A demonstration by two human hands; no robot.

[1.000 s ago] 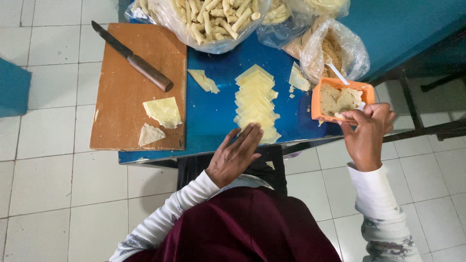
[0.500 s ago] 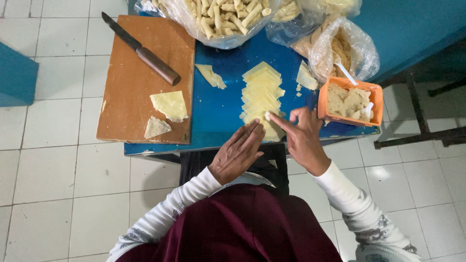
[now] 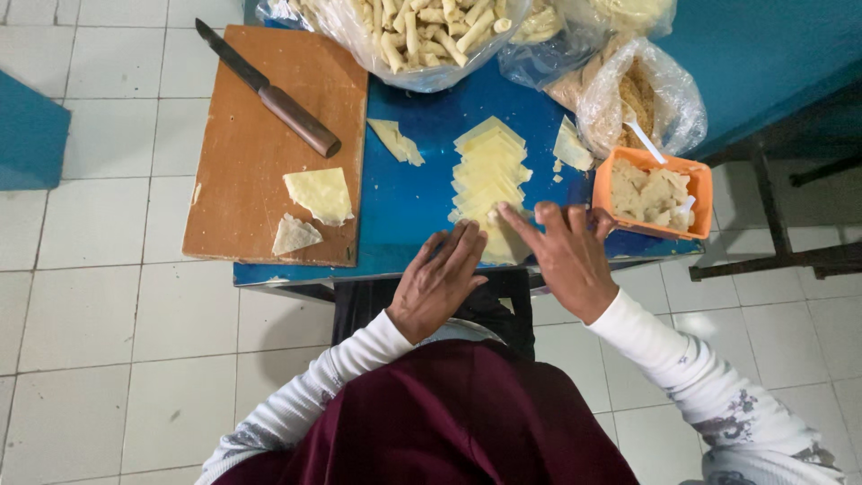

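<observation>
Since a second ago, right hand point(image 3: 567, 256) has left the orange tub point(image 3: 691, 184) and come beside left hand point(image 3: 440, 278). Both hands lie fingers-spread on the nearest pale wrapper point(image 3: 503, 244), at the near end of the wrapper row point(image 3: 489, 171) on the blue table point(image 3: 404, 207). Pinching unclear; probably pressing. Knife point(image 3: 269, 94) rests on cutting board point(image 3: 251, 198).

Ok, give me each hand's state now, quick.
Left hand: open, flat, fingertips on nearest pastry sheet.
Right hand: open, fingers spread, touching the same sheet; holds nothing.
</observation>
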